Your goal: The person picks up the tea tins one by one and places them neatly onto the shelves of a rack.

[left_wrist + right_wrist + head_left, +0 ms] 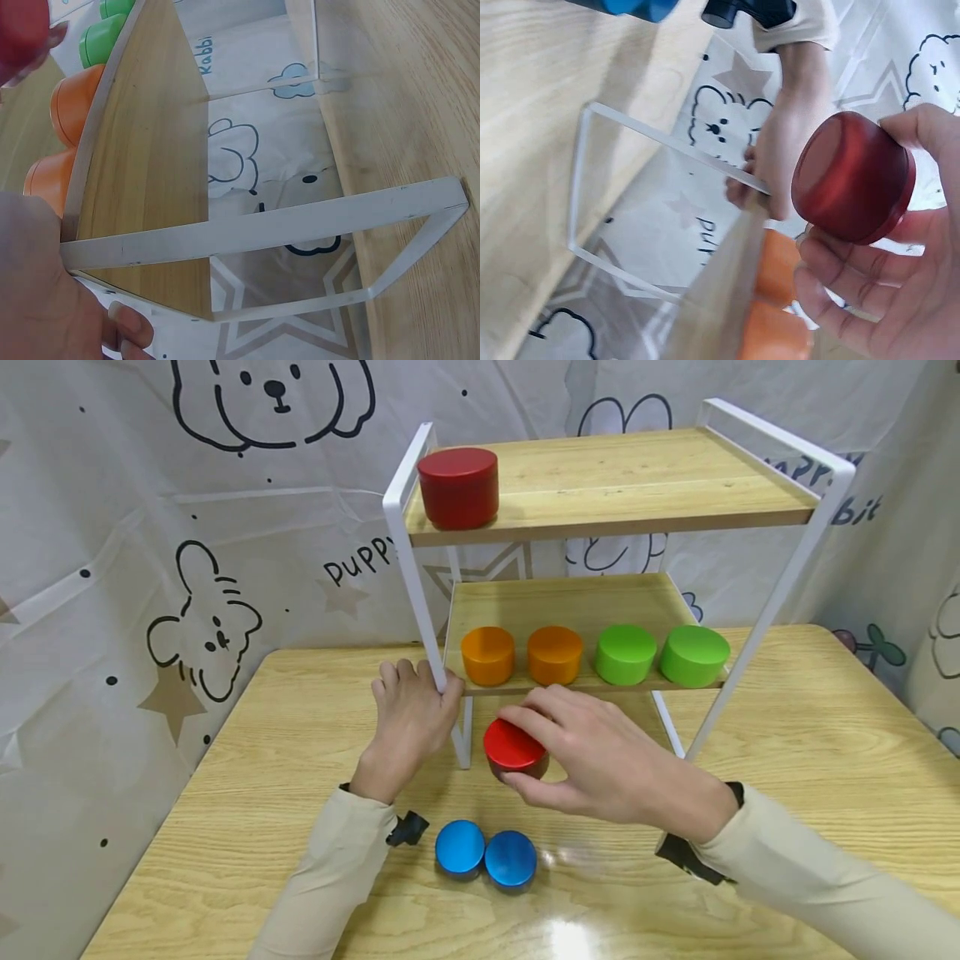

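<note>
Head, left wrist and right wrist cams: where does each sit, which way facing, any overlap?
Head: on the head, facing forward and down at shelf and table; left hand, right hand and both sleeves show.
Left wrist: on that wrist, facing beneath the lower board; left hand and part of right hand show.
Right wrist: on that wrist, facing the held red container; right hand shows, left hand beyond.
Head and right wrist share both hands, that container, orange containers.

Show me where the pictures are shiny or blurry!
Head view: a bright white glare on the table, near the bottom edge; right wrist view: the shelf looks smeared and the orange tins look soft; left wrist view: the red tin is fuzzy and cut off by the corner.
</note>
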Demonstrator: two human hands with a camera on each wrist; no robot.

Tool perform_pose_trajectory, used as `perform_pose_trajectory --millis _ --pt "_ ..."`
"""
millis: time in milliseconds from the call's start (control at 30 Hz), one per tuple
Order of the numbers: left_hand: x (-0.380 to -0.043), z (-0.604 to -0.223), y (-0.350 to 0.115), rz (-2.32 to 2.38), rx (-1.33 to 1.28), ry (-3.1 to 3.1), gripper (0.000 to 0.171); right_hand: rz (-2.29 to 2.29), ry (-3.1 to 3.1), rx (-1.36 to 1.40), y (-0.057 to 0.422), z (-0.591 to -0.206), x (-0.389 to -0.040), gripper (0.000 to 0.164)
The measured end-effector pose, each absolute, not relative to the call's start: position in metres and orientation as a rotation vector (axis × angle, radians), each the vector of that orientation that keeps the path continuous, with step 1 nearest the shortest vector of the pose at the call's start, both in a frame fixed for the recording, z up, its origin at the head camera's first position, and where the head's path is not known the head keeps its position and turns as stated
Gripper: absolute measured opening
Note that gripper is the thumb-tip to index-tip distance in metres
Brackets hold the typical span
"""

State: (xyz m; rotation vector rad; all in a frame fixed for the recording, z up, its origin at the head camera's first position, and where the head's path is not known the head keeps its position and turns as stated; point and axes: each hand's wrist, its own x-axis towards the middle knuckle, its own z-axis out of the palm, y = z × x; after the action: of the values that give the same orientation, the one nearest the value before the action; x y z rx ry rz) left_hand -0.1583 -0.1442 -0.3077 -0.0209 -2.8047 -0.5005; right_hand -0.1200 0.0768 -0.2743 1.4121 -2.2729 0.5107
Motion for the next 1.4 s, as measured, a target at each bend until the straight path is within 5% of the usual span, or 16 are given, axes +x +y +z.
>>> perform_pose_trajectory --millis 1400 --pt "-0.158 -0.306 -0.144 -0.544 -0.004 -2.847 0.043 0.418 -2.171 1.21 0.096 -0.173 -0.144 0.048"
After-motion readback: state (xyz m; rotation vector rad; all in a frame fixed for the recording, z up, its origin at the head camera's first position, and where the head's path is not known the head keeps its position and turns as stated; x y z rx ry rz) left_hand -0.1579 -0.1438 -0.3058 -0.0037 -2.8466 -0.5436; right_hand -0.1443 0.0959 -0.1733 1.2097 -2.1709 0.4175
